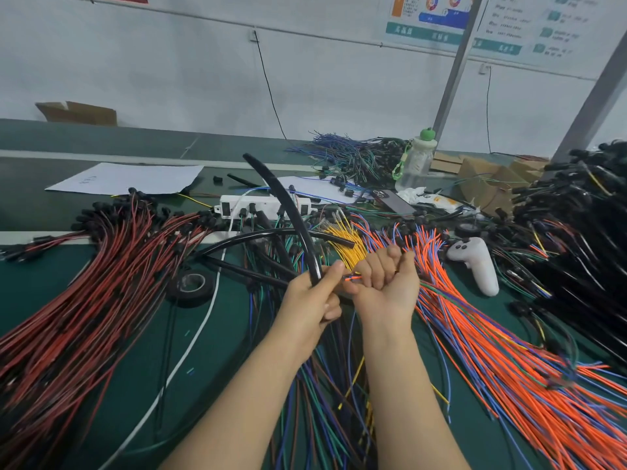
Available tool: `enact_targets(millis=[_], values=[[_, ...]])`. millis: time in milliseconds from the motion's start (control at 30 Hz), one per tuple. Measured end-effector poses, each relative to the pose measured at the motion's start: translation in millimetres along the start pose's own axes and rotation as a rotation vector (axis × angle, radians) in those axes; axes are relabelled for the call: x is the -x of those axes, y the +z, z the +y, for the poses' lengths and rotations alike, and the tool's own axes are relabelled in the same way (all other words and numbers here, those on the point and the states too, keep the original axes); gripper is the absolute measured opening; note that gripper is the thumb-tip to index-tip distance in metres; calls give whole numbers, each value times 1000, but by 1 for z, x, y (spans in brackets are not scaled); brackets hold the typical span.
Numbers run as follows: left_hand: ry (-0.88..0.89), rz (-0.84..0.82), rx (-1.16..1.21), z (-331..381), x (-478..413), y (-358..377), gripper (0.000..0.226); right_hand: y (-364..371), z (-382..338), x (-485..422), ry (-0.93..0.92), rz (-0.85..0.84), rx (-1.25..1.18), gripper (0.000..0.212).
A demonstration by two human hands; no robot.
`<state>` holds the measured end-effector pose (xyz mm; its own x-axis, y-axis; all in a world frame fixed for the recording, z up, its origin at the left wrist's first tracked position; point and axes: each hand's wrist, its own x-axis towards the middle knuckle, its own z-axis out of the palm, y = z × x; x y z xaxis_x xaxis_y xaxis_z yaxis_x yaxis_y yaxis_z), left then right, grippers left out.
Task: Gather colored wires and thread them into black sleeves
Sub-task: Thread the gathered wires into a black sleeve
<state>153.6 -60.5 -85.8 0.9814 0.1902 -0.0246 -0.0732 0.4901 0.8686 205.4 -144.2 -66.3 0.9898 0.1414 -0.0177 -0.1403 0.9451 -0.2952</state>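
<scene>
Wires (353,278), a thin orange and blue bunch, sit pinched in your closed right hand (386,283) so their tips stay together, aimed at the mouth of the black sleeve (291,212). Your left hand (314,300) is closed around that sleeve's lower end above the green table (217,334), steadying the opening.

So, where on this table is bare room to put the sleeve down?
Bare green mat lies between the red wires and the tape roll, and beyond the paper sheet at far left. Crowded: around both hands, and right, under orange wires.
</scene>
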Motion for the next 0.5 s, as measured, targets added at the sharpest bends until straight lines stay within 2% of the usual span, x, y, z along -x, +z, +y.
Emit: enact_targets(millis=[67,200,500], values=[[-62,-76,110,0,0,-2,12,-1,-2,1,26,7,-98,47],[-82,-156,177,0,1,-2,16,0,-1,3,60,11,-194,47],[27,-97,67,-2,0,-1,13,1,1,2,116,-22,-203,51]])
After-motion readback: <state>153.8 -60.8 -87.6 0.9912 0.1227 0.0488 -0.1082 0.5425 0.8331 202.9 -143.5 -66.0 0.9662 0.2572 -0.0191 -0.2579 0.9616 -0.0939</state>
